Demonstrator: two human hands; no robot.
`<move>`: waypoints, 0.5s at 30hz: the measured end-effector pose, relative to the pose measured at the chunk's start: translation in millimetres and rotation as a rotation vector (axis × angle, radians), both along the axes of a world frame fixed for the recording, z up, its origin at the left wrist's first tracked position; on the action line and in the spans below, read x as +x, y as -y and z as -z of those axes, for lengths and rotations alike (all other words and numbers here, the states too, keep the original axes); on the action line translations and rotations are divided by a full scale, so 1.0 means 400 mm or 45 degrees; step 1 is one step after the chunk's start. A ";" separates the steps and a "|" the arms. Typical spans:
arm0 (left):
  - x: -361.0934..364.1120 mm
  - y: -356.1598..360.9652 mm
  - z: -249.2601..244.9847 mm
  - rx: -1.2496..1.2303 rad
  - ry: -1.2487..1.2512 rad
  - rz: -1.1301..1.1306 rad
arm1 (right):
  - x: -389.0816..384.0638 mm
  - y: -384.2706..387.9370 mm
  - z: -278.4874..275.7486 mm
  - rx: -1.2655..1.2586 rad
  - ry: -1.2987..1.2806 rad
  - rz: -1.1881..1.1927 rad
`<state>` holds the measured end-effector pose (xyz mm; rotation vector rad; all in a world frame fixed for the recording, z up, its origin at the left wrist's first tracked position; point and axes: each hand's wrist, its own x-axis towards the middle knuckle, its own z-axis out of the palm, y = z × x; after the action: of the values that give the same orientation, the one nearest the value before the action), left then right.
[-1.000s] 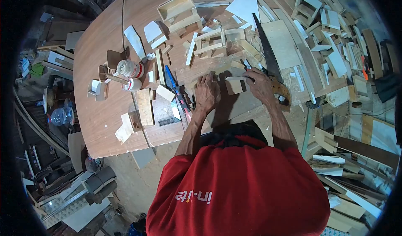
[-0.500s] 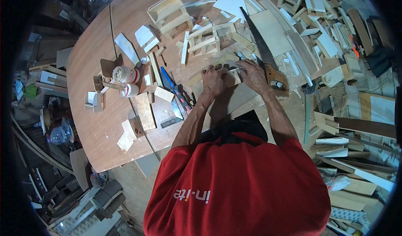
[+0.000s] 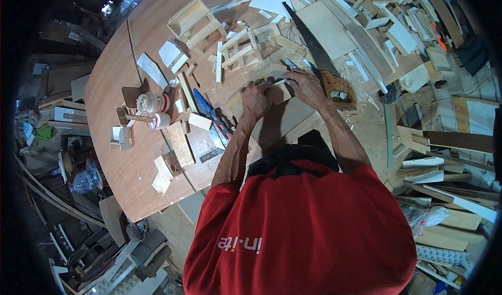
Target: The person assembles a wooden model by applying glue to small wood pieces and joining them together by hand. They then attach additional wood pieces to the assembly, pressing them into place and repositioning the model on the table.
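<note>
My left hand [image 3: 256,100] is closed, its curled fingers pressing on a small pale wood block [image 3: 281,93] on the worktable. From the other side my right hand [image 3: 307,87] closes on a thin pale stick [image 3: 278,82] lying across the top of the block; its exact kind is too small to make out. A flat grey-brown board [image 3: 277,121] lies under and in front of both hands. Just right of my right hand is a handsaw, its wooden handle [image 3: 330,81] near my wrist and its dark blade [image 3: 308,33] pointing away.
Left of my hands lie a blue-handled tool [image 3: 203,101], wood offcuts [image 3: 200,121] and two white jars [image 3: 152,103]. Small wooden frames [image 3: 240,48] and an open wooden box [image 3: 193,23] stand farther back. Scrap wood [image 3: 402,38] is heaped at the right.
The view has shifted, so the table's things appear slightly lower and to the left. Both hands stay at the same small block, with little change in their grip.
</note>
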<state>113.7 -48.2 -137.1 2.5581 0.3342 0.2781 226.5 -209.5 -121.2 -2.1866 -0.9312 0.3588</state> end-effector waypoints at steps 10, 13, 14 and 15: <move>0.002 -0.004 -0.020 -0.015 -0.059 0.045 | 0.008 0.005 0.062 0.070 0.123 -0.008; 0.002 -0.007 -0.028 0.006 -0.068 0.081 | 0.007 0.007 0.060 0.082 0.147 0.001; 0.002 -0.007 -0.031 -0.001 -0.089 0.081 | 0.006 0.008 0.055 0.069 0.142 -0.005; 0.003 -0.006 -0.034 -0.009 -0.110 0.081 | 0.007 0.008 0.056 0.069 0.141 -0.002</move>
<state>114.9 -45.7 -123.6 2.5734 0.2846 0.1424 229.4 -212.6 -143.6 -2.1738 -0.9915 0.2122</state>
